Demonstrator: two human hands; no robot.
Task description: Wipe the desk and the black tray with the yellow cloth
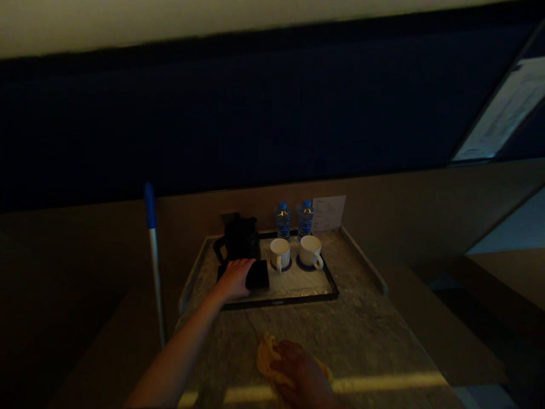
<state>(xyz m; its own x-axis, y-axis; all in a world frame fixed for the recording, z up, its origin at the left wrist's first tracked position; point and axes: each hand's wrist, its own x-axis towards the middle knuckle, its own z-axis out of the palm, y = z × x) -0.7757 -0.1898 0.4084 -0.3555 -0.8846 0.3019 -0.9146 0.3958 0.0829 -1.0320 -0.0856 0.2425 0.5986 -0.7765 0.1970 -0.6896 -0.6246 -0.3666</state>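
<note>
My left hand [237,278] reaches onto a black-rimmed tray [279,302] and is closed over a dark box [258,275], its fingers curved across the box's top. A black kettle [241,241] stands right behind that hand. Low in the view, my right hand [298,366] presses a bunched yellow cloth [266,358] against the stone-patterned counter [361,329]. To the right of the box, a white mug [280,250] and a second white mug [310,249] rest on dark coasters.
Two water bottles with blue caps, one bottle [283,220] left of the other bottle [305,218], stand at the tray's back edge. A white card [329,213] leans on the wall. A blue-ended pole [154,250] rises left of the counter. Raised edging [364,261] borders the counter's right side.
</note>
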